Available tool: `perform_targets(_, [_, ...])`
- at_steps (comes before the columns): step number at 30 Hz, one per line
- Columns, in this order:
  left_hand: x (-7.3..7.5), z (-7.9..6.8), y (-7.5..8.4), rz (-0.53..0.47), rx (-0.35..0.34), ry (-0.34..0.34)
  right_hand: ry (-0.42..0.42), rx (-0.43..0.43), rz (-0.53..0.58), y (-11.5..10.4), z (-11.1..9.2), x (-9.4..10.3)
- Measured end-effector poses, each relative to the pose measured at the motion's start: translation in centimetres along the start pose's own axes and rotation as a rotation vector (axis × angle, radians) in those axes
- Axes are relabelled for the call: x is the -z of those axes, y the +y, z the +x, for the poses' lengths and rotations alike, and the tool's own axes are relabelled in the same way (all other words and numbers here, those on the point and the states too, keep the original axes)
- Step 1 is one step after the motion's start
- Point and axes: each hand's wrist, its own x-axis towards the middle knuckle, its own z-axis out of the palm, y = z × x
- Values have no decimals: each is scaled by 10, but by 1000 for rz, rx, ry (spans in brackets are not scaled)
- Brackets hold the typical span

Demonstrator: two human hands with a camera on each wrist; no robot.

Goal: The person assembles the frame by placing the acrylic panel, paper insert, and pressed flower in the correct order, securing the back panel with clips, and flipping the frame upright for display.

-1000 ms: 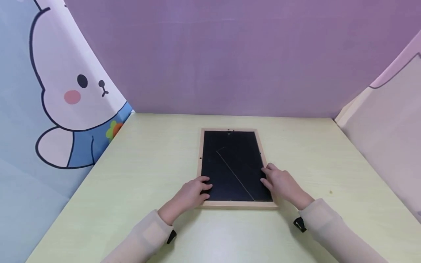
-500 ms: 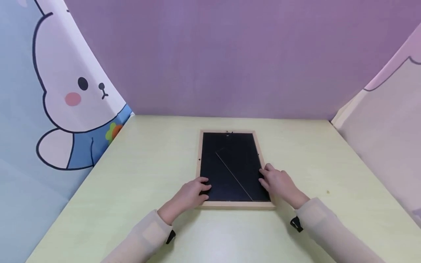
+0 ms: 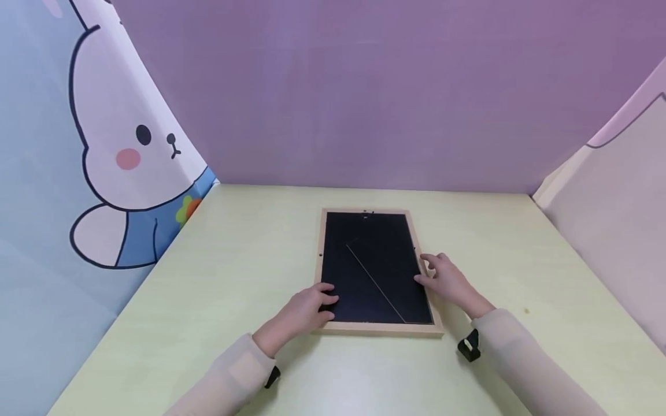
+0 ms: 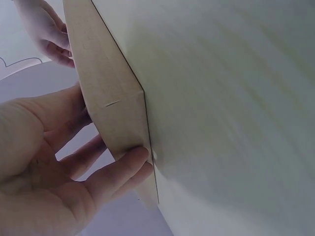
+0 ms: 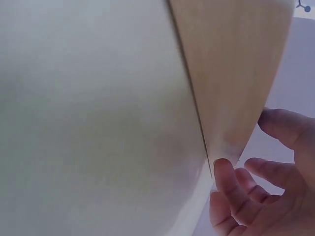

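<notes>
A wooden picture frame (image 3: 382, 329) lies back side up on the table. Its black backing board (image 3: 354, 292) has a slanting cut line, seemingly the outline of a stand flap. At the near left corner, my left hand (image 3: 302, 312) holds the frame edge, some fingertips over the board. The left wrist view shows other fingers of this left hand (image 4: 74, 167) against the wooden side. Across from it, my right hand (image 3: 450, 283) holds the right edge, thumb on the rim. In the right wrist view, curled fingers of the right hand (image 5: 275, 182) are by the side face.
Around the frame spreads a pale green table (image 3: 250, 248). A purple backdrop (image 3: 364, 98) rises behind it. On the left stands a panel with a cartoon rabbit (image 3: 145, 173), on the right a pale panel (image 3: 614, 208). Small dark fasteners (image 3: 321, 255) dot the frame's rim.
My right hand's fingers have shifted a little farther up the right edge and spread from the thumb. The left hand keeps its place, and the frame stays put while the head view shifts slightly.
</notes>
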Motion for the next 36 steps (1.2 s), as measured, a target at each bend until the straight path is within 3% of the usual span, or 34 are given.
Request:
perform_targets(12, [1, -4, 1, 4, -2, -4, -76, -2, 24, 3, 16, 0])
perform_targets(17, [0, -3, 0, 6, -1, -8, -129, -58, 34, 2, 21, 2])
perform_targets(36, [1, -5, 1, 10, -22, -9, -167, -86, 85, 1, 21, -1])
